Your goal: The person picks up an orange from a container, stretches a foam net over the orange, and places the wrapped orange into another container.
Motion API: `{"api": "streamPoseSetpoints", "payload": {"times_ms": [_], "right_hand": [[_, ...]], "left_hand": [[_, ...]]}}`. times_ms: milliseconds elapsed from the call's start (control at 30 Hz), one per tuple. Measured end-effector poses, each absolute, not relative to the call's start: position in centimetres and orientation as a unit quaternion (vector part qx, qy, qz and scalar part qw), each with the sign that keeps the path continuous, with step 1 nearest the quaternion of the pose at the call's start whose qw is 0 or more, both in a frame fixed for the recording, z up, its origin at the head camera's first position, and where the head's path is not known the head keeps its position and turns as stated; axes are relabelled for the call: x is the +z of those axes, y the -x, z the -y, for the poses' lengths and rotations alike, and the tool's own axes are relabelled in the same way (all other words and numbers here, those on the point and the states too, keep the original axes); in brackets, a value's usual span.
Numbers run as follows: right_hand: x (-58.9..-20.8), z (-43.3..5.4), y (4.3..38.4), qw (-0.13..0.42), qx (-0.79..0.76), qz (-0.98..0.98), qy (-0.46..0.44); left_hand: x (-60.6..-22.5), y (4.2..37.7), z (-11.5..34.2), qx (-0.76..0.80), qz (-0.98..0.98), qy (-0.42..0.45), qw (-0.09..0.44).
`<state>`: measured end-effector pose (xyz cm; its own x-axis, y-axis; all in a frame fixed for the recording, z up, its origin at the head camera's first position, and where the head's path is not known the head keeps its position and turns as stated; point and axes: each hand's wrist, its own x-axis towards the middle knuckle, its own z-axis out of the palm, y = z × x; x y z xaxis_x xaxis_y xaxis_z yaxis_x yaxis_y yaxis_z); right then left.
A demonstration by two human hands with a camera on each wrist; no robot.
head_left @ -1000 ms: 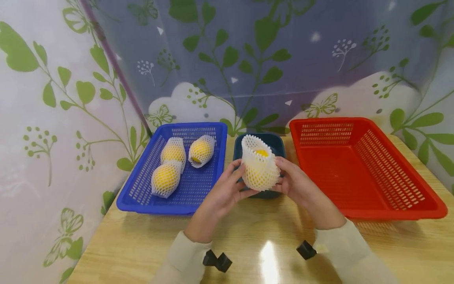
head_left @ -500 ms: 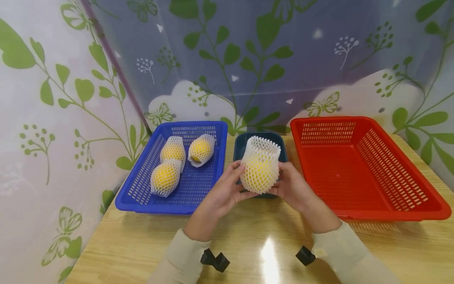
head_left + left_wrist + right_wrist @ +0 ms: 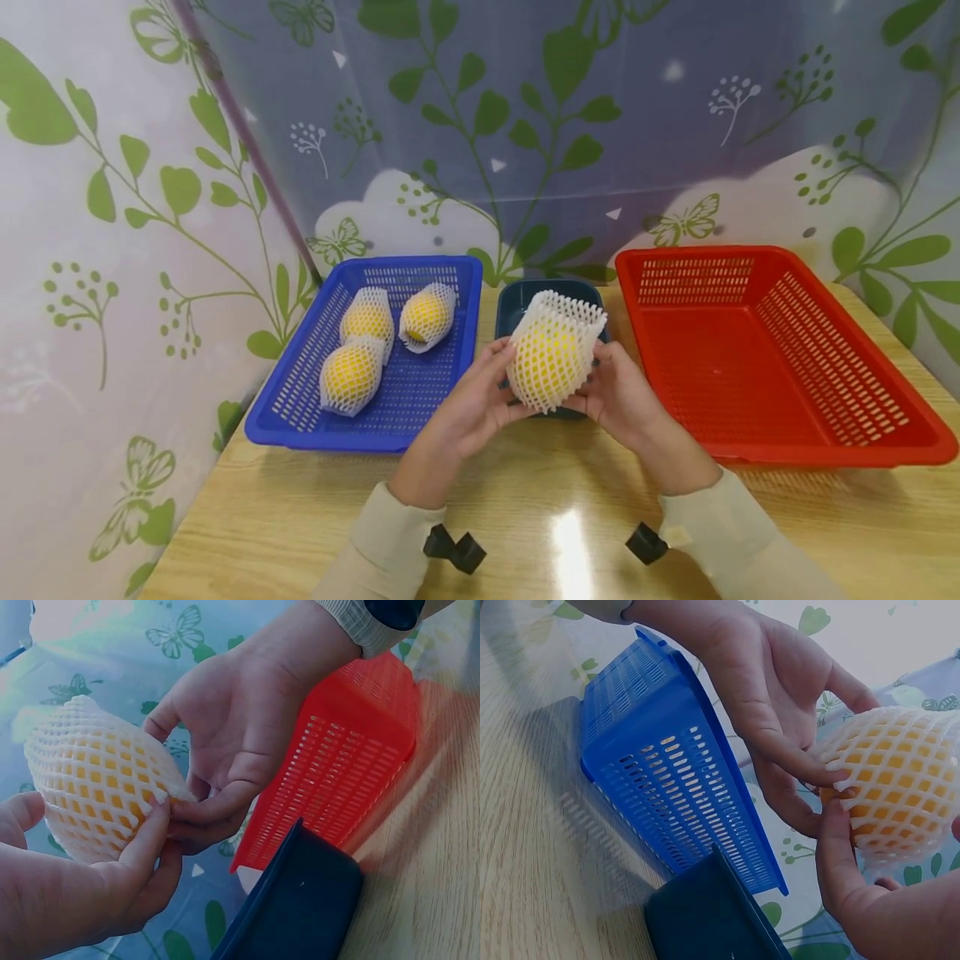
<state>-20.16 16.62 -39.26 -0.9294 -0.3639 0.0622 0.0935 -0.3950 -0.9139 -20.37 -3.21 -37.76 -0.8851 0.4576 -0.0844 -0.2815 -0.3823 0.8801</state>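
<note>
A yellow fruit in a white foam net point(image 3: 551, 358) is held up between both hands over a small dark teal bin point(image 3: 510, 308). The left hand point(image 3: 476, 404) grips its left side, thumb on the net and fingers under it. From the other side, the right hand point(image 3: 622, 396) holds it with thumb and curled fingers. In the left wrist view, fingertips of both hands meet at the lower end of the foam net point(image 3: 105, 780). The right wrist view shows yellow skin through the mesh of the fruit point(image 3: 900, 780). The net's loose end tilts up and right.
Left of the bin stands a blue basket point(image 3: 405, 417) with 3 more yellow fruits in foam nets point(image 3: 351, 379). A red basket point(image 3: 712, 358) stands on the right. All rest on a wooden table point(image 3: 517, 517) against a patterned cloth wall point(image 3: 450, 200).
The fruit has turned in the hands. Its net opening, first leaning left with bare yellow showing, now leans right. Both hands have stayed almost in place.
</note>
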Motion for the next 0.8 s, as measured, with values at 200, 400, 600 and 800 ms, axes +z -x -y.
{"api": "streamPoseSetpoints", "payload": {"times_ms": [200, 400, 600, 800], "right_hand": [[-39.16, -16.56, 20.16, 0.145, -0.834, -0.517, 0.124], [-38.97, -16.63, 20.19, 0.14, -0.835, -0.518, 0.12], [-38.95, -16.64, 20.17, 0.129, -0.832, -0.525, 0.124], [-39.09, -16.58, 20.1, 0.127, -0.832, -0.527, 0.123]], "left_hand": [[-37.84, 20.42, 3.2, 0.828, -0.508, -0.087, 0.222], [-37.82, 20.45, 3.17, 0.832, -0.5, -0.094, 0.224], [-37.94, 20.53, 3.12, 0.833, -0.498, -0.09, 0.224], [-38.03, 20.5, 3.08, 0.835, -0.492, -0.083, 0.23]]}}
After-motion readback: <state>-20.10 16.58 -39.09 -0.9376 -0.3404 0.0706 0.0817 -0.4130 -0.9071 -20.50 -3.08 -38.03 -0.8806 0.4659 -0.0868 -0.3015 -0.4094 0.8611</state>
